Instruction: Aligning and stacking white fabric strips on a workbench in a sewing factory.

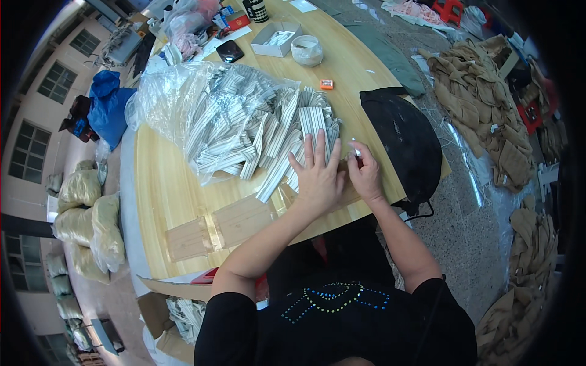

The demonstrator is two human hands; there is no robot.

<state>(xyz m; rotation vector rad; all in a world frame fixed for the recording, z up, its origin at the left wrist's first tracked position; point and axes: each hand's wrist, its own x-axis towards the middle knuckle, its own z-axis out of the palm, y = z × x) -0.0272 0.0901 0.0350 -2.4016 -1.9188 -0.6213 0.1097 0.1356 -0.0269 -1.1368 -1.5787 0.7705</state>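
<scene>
My left hand (pixel 320 177) lies flat with fingers spread. Its fingertips rest on a grey-and-white striped fabric strip (pixel 312 122) at the near right of a heap. Close beside it, the thumb and forefinger of my right hand (pixel 366 175) pinch a small white thing (pixel 356 148), too small to name. More striped fabric pieces (pixel 226 143) spill from a clear plastic bag (pixel 162 100) across the middle of the table. One striped strip (pixel 276 177) stretches toward the table's near edge, left of my left hand.
A black pouch (pixel 403 143) lies on the wooden table (pixel 160 201) to the right. Farther back are an orange box (pixel 327 84), a tape roll (pixel 307 51), a white box (pixel 276 39) and a phone (pixel 230 51). Below the near left edge stands a carton (pixel 155 317).
</scene>
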